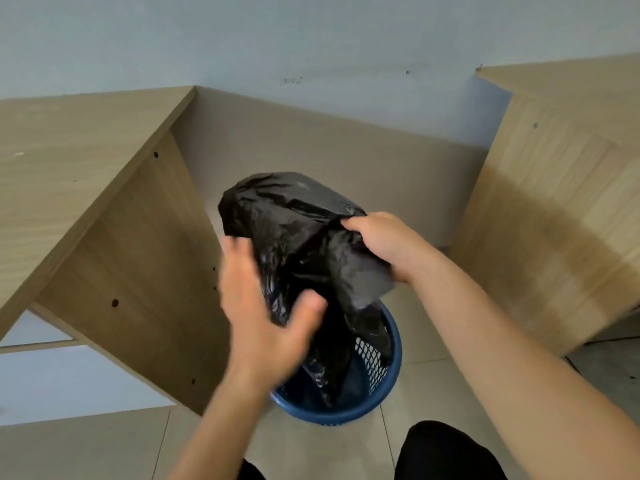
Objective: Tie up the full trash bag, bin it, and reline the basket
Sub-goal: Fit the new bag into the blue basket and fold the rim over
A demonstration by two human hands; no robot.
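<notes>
Trash bag (294, 230): black, bulging, held up above the blue mesh basket (381, 386), its lower film trailing inside the rim.
Right hand (381, 244): at 3 o'clock of the bag, my fingers curled tight round gathered film.
Left hand (263, 306): at 8 o'clock, blurred, fingers spread against the bag, not closed.
Advice: I judge the neck needs gathering in both hands and lifting clear before knotting.
Surroundings: wooden desk panels (131, 271) at 9 and 3 o'clock.

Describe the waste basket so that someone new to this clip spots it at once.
Look at the tiled floor between the two wooden desks. The basket stands there, below both hands and the black bag. It is the only blue thing in view, round, with mesh walls.
</notes>
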